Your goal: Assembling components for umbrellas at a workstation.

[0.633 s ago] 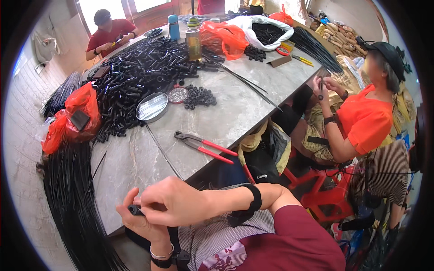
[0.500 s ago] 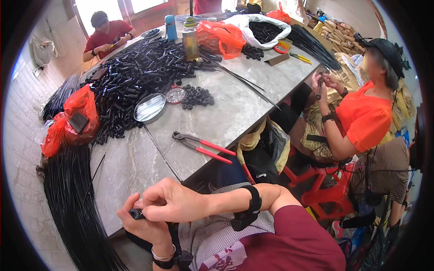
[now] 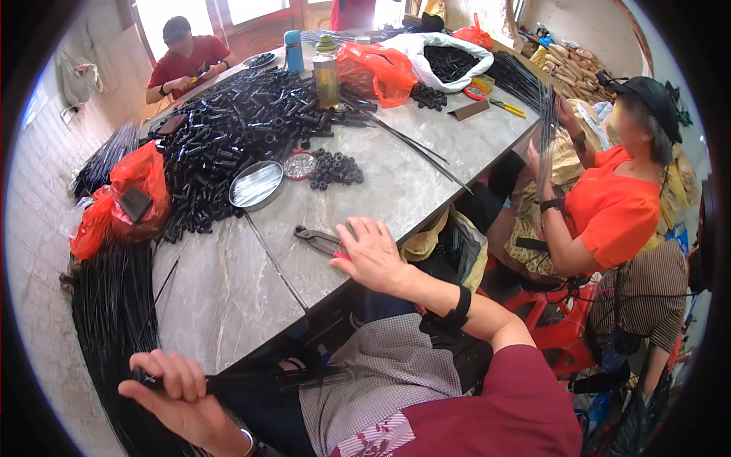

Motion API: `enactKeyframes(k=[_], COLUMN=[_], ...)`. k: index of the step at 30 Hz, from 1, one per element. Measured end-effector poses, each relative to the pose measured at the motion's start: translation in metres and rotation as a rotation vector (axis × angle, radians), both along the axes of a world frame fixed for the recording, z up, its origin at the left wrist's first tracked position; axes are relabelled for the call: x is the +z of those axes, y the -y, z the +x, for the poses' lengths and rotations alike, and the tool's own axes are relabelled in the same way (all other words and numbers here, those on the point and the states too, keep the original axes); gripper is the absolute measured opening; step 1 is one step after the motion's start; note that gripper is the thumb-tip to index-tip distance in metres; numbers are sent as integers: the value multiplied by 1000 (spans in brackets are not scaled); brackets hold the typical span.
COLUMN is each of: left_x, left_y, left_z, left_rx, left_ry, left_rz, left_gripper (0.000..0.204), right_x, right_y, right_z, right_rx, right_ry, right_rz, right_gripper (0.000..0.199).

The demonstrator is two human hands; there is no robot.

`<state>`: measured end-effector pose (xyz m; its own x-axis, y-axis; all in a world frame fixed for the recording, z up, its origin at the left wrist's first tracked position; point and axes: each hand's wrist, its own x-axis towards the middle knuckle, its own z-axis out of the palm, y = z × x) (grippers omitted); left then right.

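At the lower left my left hand (image 3: pixel 171 400) has its fingers curled round a short black tube (image 3: pixel 145 376); the thumb sticks out. A bundle of thin dark rods (image 3: pixel 274 378) runs rightward from that hand across the lap. My right hand (image 3: pixel 375 257) lies over the end-cutting pliers (image 3: pixel 311 235) near the table's front edge. Its fingers are stretched out, and the palm covers most of the red handles. The pliers' dark jaws point left on the table. Whether the palm touches the handles I cannot tell.
On the grey marbled table (image 3: pixel 228 305) are a large heap of black tubes (image 3: pixel 228 129), a round tin of thin pins (image 3: pixel 256 185) and black nuts (image 3: pixel 335 169). Long black rods (image 3: pixel 114 335) hang off the left edge. Co-workers sit at right (image 3: pixel 617 198) and far left (image 3: pixel 190 61).
My hands have come apart. The right has moved up and right from the left hand onto the pliers; the left has moved down and left with the tube. The right co-worker now holds several thin rods.
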<state>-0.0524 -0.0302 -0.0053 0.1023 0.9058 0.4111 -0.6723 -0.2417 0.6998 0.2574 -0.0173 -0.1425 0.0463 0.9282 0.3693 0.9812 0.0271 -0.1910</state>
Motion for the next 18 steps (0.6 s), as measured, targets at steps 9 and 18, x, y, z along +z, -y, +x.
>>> enactKeyframes(k=[9,18], left_x=[-2,-67], left_y=[-1,-26], left_z=[5,52], left_rx=[-63,58], left_ry=[235,-263], left_rz=[-158,-292], left_gripper=[32,64], right_x=[-7,83], right_y=[-8,51], right_z=[16,-19], right_rx=[294,673], right_ry=[-24,-843], right_rz=[15,-499], right_gripper=[30,41])
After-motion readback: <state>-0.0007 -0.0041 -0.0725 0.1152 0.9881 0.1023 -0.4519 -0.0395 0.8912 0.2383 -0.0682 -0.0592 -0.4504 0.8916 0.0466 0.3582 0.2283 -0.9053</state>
